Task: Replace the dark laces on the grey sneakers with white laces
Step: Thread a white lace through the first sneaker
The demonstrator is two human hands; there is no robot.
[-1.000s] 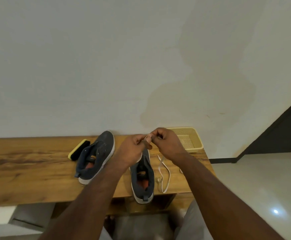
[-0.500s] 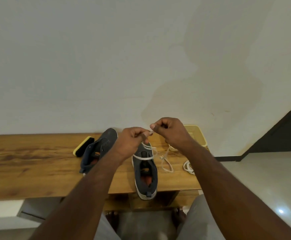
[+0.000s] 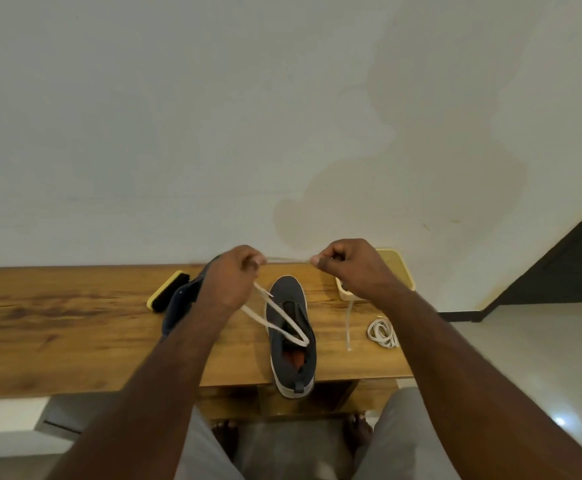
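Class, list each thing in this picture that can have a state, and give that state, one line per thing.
left hand: pinches the white lace
right hand: pinches the white lace
white lace: stretched between the hands, loop hanging onto the near sneaker
near sneaker: upright, no lace threaded
far sneaker: partly hidden by the left arm
coiled lace: bundled on the table
basket: contents hidden

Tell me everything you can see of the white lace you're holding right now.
The white lace is a flat, pale, cloth-like strip. The left hand and right hand each pinch it, with a short blurred stretch taut between them. From the left hand a long loop hangs onto the near grey sneaker, over its opening. From the right hand one end drops to the wooden table. Whether it passes through any eyelet cannot be told.
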